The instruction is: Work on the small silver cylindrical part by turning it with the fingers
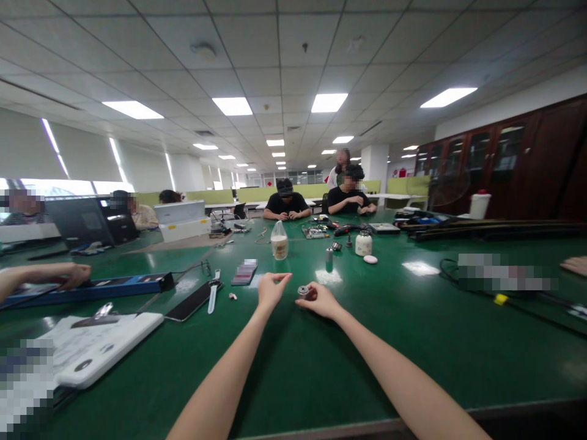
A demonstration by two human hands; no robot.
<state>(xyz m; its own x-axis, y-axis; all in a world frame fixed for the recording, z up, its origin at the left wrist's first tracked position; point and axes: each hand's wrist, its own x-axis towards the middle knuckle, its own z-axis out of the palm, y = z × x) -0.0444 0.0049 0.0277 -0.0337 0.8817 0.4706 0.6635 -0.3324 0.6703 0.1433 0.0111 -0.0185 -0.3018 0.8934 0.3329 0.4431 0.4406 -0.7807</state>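
Observation:
In the middle of the green table point(348, 379), my right hand point(321, 300) grips a small round metal part point(302, 291) with a ring-shaped top, fingers curled around its side. To the left of it, my left hand point(271, 292) is raised a little, thumb and fingertips pinched together. Whatever lies in that pinch, if anything, is too small to make out. The two hands are apart. A metal cylinder point(329, 256) stands upright beyond my right hand. Left of my left hand lie a small pinkish object point(233, 296) and a colour-banded flat case point(244, 272).
A white jar point(364, 243) and its pale lid point(370, 260) stand beyond, near a bagged tub point(279, 241). Left are a phone point(189, 302), a watch point(213, 294), a clipboard point(103, 315) and a co-worker's hand point(76, 275). Cables point(513, 305) lie right. Other people sit opposite.

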